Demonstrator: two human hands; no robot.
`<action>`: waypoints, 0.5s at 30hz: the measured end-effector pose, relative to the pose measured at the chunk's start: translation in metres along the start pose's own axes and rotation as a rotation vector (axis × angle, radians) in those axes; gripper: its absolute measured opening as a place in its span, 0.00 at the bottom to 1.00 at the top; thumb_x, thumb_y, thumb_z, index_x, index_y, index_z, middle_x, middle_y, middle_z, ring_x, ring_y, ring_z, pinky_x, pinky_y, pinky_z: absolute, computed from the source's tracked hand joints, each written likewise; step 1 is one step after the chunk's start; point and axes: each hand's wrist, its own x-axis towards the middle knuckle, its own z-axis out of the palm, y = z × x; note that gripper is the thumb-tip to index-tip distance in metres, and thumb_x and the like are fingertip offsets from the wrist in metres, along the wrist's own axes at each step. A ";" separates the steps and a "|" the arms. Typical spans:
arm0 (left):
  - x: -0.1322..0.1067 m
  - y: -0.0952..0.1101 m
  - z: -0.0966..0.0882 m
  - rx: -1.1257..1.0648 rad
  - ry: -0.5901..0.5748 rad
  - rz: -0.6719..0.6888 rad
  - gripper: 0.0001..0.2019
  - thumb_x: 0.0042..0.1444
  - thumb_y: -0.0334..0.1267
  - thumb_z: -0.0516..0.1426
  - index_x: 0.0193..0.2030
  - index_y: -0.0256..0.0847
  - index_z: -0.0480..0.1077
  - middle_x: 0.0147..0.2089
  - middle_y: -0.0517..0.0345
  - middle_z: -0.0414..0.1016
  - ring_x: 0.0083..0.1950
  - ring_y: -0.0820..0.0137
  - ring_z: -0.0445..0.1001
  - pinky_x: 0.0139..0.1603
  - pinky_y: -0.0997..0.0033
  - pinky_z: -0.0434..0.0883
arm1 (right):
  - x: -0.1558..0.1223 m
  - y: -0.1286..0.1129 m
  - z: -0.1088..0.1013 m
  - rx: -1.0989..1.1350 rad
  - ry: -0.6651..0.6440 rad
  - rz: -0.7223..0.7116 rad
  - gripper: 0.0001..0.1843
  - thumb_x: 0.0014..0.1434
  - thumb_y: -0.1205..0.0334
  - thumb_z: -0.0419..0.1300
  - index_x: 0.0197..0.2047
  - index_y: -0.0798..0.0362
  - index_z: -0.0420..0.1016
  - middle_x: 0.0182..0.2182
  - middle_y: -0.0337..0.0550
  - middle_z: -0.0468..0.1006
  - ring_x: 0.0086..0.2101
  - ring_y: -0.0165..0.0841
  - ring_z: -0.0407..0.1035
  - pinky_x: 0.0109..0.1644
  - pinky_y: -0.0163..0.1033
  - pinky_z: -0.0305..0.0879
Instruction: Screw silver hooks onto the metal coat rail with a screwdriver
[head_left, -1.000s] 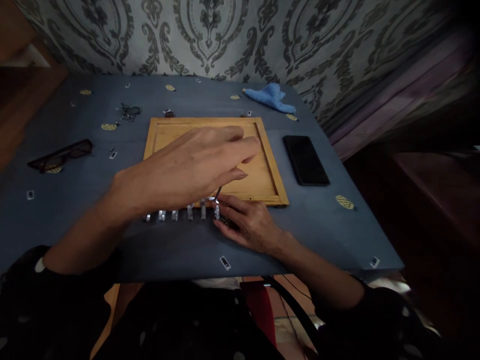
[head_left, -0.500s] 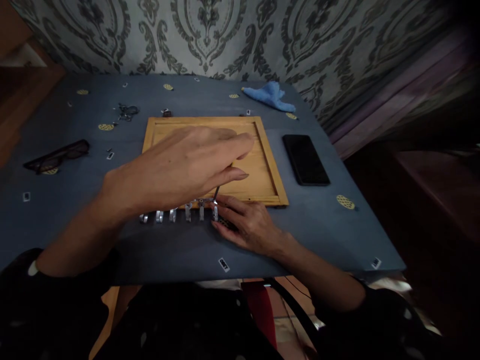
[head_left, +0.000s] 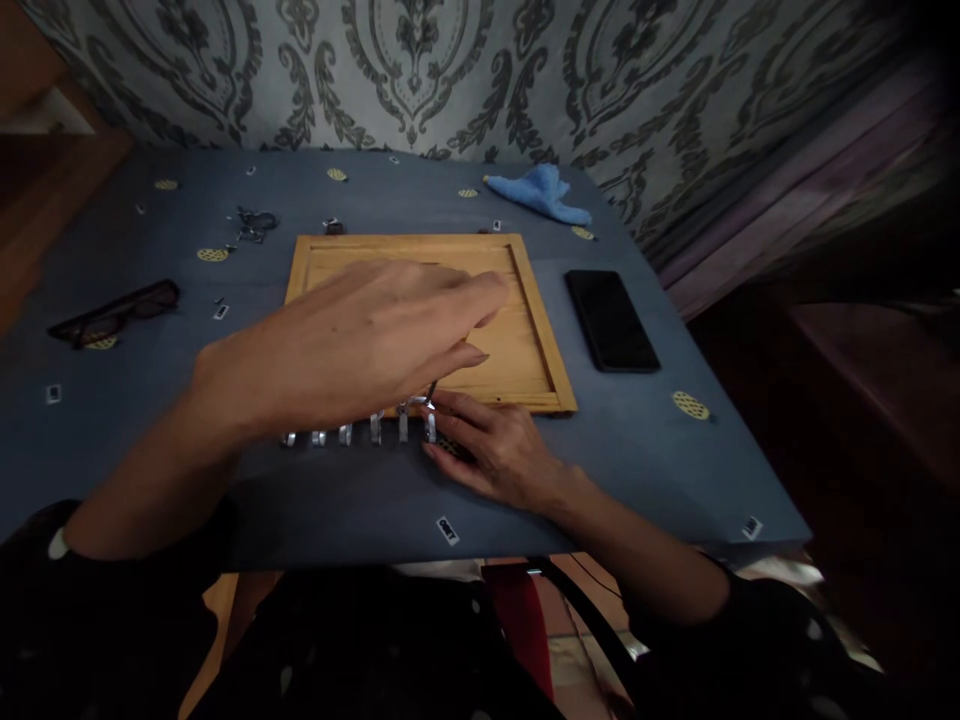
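Observation:
My left hand (head_left: 360, 340) is closed over the wooden framed panel (head_left: 551, 370). From under its fingers a screwdriver (head_left: 432, 392) pokes out, only the thin dark shaft showing; the handle is hidden in the palm. The shaft points down at the rightmost metal hook (head_left: 430, 428) on the panel's near edge. My right hand (head_left: 502, 450) pinches that hook from the right, its fingertips against the metal. More shiny hooks (head_left: 375, 430) hang in a row to the left along the same edge, partly covered by my left hand.
To the right of the panel lies a black phone (head_left: 613, 320). A blue cloth (head_left: 541, 192) is at the back. Glasses (head_left: 116, 310) rest on the left, and a small heap of metal pieces (head_left: 255, 223) lies behind them. A patterned cloth covers the table (head_left: 720, 480).
My left hand has sunk and shifted slightly left, and less of the screwdriver shaft shows. My right hand stays at the same hook.

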 end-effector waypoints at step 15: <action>-0.001 0.003 -0.004 -0.057 -0.044 0.022 0.07 0.69 0.34 0.48 0.37 0.42 0.61 0.29 0.62 0.67 0.25 0.74 0.61 0.26 0.69 0.56 | 0.001 -0.001 -0.001 0.015 0.006 0.007 0.17 0.71 0.58 0.54 0.53 0.59 0.78 0.52 0.54 0.81 0.39 0.36 0.80 0.32 0.38 0.73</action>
